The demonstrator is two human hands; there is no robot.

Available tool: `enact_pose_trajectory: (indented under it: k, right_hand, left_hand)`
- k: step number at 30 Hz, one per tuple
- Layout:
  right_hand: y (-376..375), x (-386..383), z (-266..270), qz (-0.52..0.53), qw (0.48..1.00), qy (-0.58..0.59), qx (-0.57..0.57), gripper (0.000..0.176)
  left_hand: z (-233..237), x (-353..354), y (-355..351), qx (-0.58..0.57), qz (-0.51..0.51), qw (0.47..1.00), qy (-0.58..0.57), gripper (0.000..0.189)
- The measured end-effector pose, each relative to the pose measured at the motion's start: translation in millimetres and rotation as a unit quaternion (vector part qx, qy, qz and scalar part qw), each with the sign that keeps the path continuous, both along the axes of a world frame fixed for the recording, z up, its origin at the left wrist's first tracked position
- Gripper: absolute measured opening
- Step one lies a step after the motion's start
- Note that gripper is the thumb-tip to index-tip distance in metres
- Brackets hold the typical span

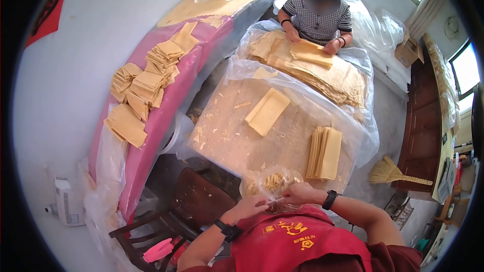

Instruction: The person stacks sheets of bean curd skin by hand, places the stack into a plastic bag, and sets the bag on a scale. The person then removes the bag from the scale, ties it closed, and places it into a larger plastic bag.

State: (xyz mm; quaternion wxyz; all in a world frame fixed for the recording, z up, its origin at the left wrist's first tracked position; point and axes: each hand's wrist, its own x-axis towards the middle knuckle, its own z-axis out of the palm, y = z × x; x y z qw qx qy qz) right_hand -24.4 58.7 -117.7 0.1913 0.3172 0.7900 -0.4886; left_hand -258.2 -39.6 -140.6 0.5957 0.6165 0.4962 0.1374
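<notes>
Close to my apron, my left hand (pixel 251 206) pinches the gathered edge of a clear plastic bag (pixel 247 185). The fingers of my right hand (pixel 299 194) are closed on the same bag, a little to the right. Inside the bag are yellowish pieces (pixel 274 181), partly hidden by wrinkled plastic. Just beyond my hands, a stack of folded thin yellow sheets (pixel 330 153), like bean curd skin, stands on the table (pixel 227 131). Farther off, a flat folded bundle (pixel 267 112) of the same sheets lies by itself.
Across the table a person (pixel 317 17) holds a folded sheet (pixel 311 53) over a wide pile of sheets (pixel 333 83). Several folded bundles (pixel 146 85) lie on a pink-covered surface (pixel 194 65) at left. A dark chair (pixel 199 199) stands at lower left, and a broom (pixel 396 172) at right.
</notes>
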Motion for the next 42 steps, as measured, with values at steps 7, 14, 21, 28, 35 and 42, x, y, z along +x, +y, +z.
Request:
enact_pose_trajectory:
  k: [7, 14, 21, 28, 35, 42]
  right_hand:
    - [-1.5, 6.8, -2.7, -0.144, 0.949, 0.081, -0.269, 0.032]
    - [-13.9, 8.6, 22.1, -0.368, 0.765, 0.126, -0.513, 0.029]
    - [-21.4, 11.8, -24.6, -0.346, 0.733, 0.166, -0.562, 0.02]
    - [-25.7, 3.6, -6.5, -0.255, 0.898, 0.122, -0.336, 0.018]
    - [-22.1, 11.8, 11.4, -0.044, 0.967, 0.107, 0.226, 0.013]
    - [4.2, 28.3, -19.4, 0.098, 0.922, 0.08, 0.366, 0.016]
  left_hand:
    - [23.5, 4.9, -10.8, -0.355, 0.157, 0.863, -0.322, 0.042]
    - [4.3, 34.1, -14.4, -0.265, 0.181, 0.85, -0.419, 0.063]
    - [-14.1, 45.5, -13.8, -0.203, 0.196, 0.911, -0.302, 0.049]
    - [-11.0, 57.7, -7.0, -0.049, 0.239, 0.96, -0.136, 0.018]
    - [-7.2, 67.4, -6.2, 0.06, 0.226, 0.972, -0.007, 0.016]
    - [-21.1, 51.7, -19.1, 0.156, 0.182, 0.97, 0.043, 0.018]
